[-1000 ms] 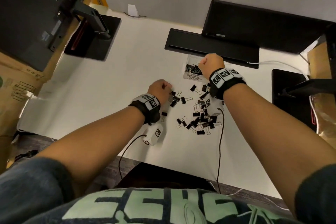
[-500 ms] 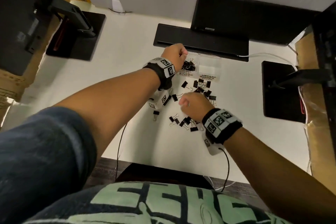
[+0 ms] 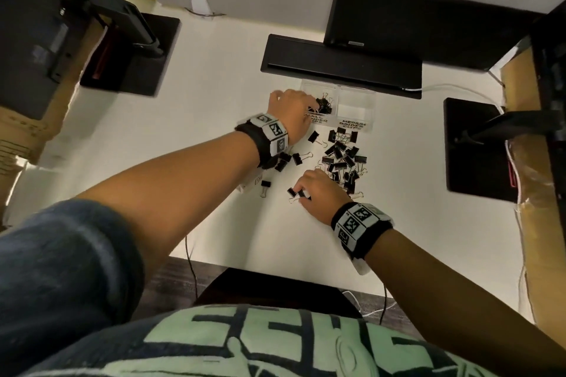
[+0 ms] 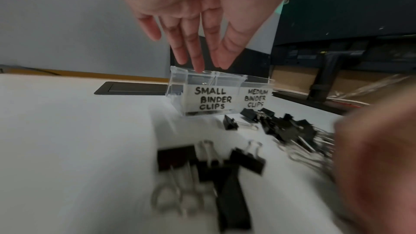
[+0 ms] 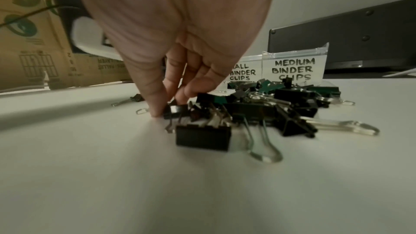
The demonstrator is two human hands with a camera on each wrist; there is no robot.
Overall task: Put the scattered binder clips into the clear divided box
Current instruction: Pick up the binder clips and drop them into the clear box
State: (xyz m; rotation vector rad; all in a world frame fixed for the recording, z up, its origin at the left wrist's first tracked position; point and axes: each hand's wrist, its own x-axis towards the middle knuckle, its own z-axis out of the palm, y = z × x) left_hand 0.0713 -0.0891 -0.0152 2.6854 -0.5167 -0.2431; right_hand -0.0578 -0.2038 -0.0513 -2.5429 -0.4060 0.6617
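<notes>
The clear divided box (image 3: pixel 356 102) stands at the back of the white desk, labelled for small and medium clips (image 4: pixel 211 99) (image 5: pixel 292 68). Several black clips (image 3: pixel 324 104) lie in its small compartment. My left hand (image 3: pixel 291 107) hovers over that compartment with straight fingers (image 4: pixel 200 63) and holds nothing. A pile of black binder clips (image 3: pixel 343 159) (image 4: pixel 288 127) (image 5: pixel 258 111) lies in front of the box. My right hand (image 3: pixel 315 190) is down at the pile's near-left edge, thumb and fingers (image 5: pixel 168 106) pinching a small black clip (image 5: pixel 175 109) on the desk.
A flat black bar (image 3: pixel 340 67) and a dark monitor (image 3: pixel 428 24) sit just behind the box. Black stand bases lie at left (image 3: pixel 131 55) and right (image 3: pixel 474 147). Cardboard boxes (image 3: pixel 18 131) flank the desk. Loose clips (image 3: pixel 265 185) lie under my left forearm.
My left hand went from the pile to the box and its fingers have straightened over the small compartment. My right hand came back from the box to the pile and closed on a small clip.
</notes>
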